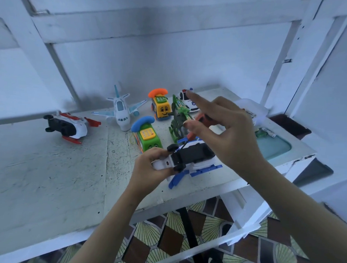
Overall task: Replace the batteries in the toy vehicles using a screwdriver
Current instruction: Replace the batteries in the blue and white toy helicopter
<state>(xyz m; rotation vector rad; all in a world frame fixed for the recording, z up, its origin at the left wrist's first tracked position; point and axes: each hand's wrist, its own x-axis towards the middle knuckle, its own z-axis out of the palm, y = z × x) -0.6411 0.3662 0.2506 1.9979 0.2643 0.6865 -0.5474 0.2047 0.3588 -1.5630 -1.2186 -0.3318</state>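
Note:
My left hand (149,166) grips a white and blue toy helicopter (195,158) turned upside down, its black underside facing up. Above it my right hand (226,129) holds a red-handled screwdriver (204,120) between thumb and fingers, with the index finger stretched out. The dark shaft runs down toward the black underside; its tip is too small to make out. Both hands are over the front right part of the white table (47,175).
Other toys stand behind: a red and white helicopter (69,126) on its side at left, a white plane (120,111), a green phone bus (148,138), a yellow phone bus (161,107), a green helicopter (179,119), a police car (187,102). A teal tray (273,145) lies at right.

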